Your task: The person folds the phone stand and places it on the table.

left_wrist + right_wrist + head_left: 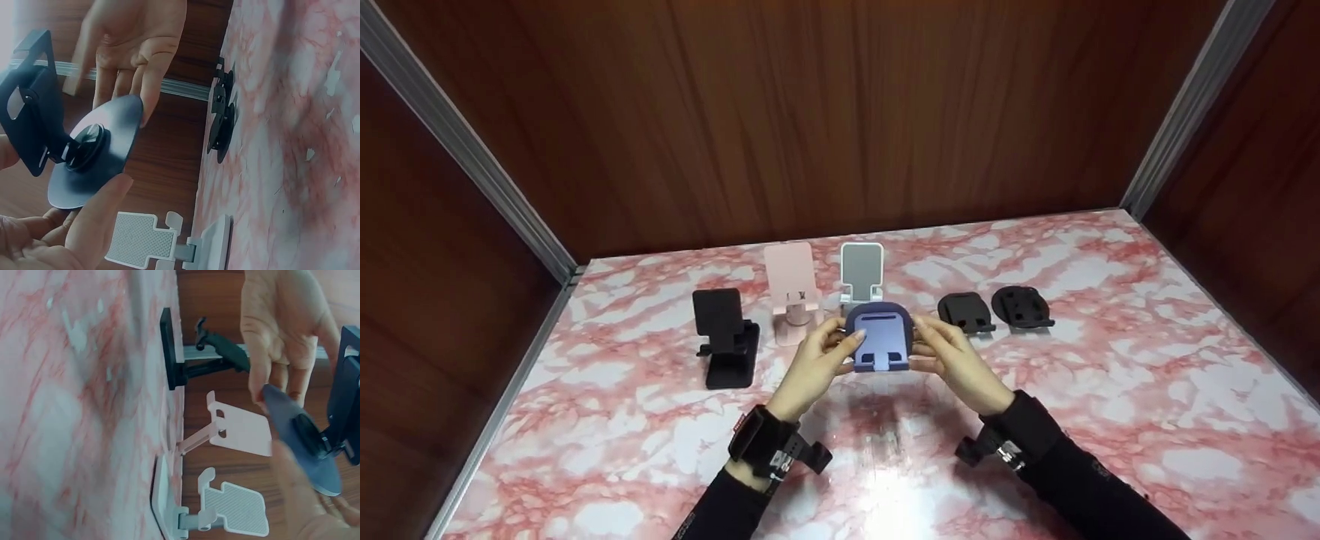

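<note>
A blue phone stand [884,335] is held up over the table between both hands. My left hand [814,366] grips its left side, the thumb lying on the front. At the right edge, my right hand [958,364] holds it with the fingertips. In the left wrist view the stand's round base [116,130] is tilted, with a short jointed neck joining it to the slotted holder plate [35,115]. Fingers of both hands touch the rim of that base. The right thumb is blurred in the right wrist view.
Behind the hands stand a black phone stand [718,319], a pink one [790,268] and a white-and-grey one [862,270]. Two folded black stands [966,311] [1021,305] lie to the right. Wooden panels [840,127] enclose the marbled table [622,450].
</note>
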The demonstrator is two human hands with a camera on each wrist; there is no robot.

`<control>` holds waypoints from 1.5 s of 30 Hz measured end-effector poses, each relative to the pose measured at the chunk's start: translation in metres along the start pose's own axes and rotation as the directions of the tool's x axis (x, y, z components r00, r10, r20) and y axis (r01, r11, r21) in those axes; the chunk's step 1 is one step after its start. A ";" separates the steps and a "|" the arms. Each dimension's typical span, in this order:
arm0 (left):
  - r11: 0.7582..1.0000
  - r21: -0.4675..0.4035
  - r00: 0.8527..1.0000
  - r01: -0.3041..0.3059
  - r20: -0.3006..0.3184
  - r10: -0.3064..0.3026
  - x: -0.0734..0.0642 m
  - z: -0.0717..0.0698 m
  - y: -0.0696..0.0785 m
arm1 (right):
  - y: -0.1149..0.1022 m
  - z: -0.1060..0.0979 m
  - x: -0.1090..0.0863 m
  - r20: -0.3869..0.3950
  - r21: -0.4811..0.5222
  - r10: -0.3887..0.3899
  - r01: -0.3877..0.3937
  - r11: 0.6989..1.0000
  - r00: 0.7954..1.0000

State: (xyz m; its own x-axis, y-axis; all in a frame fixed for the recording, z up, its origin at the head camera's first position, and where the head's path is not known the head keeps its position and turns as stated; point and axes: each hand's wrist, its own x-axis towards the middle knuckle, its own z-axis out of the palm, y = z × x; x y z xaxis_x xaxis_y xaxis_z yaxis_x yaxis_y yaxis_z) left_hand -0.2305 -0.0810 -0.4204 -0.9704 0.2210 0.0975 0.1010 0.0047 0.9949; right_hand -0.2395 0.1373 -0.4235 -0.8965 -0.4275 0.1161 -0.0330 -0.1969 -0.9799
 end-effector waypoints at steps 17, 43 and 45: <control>1.000 0.005 1.000 -0.012 0.014 0.012 0.000 0.003 0.004 | -0.006 0.000 -0.003 0.074 -0.107 0.040 -0.032 0.994 0.996; 0.971 0.222 0.996 -0.090 0.022 0.087 -0.015 0.006 0.032 | 0.002 -0.002 -0.002 0.057 -0.090 0.075 -0.070 0.993 0.996; 0.971 0.221 0.996 -0.092 0.027 0.088 -0.013 0.005 0.027 | 0.002 -0.002 -0.002 0.055 -0.088 0.070 -0.065 0.994 0.996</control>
State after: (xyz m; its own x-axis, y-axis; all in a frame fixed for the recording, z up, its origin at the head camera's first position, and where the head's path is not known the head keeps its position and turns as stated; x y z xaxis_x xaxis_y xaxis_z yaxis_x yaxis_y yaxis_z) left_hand -0.2136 -0.0792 -0.3946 -0.9516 0.2463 0.1841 0.2357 0.2000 0.9510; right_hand -0.2388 0.1392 -0.4255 -0.8709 -0.4882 0.0558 -0.0133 -0.0900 -0.9959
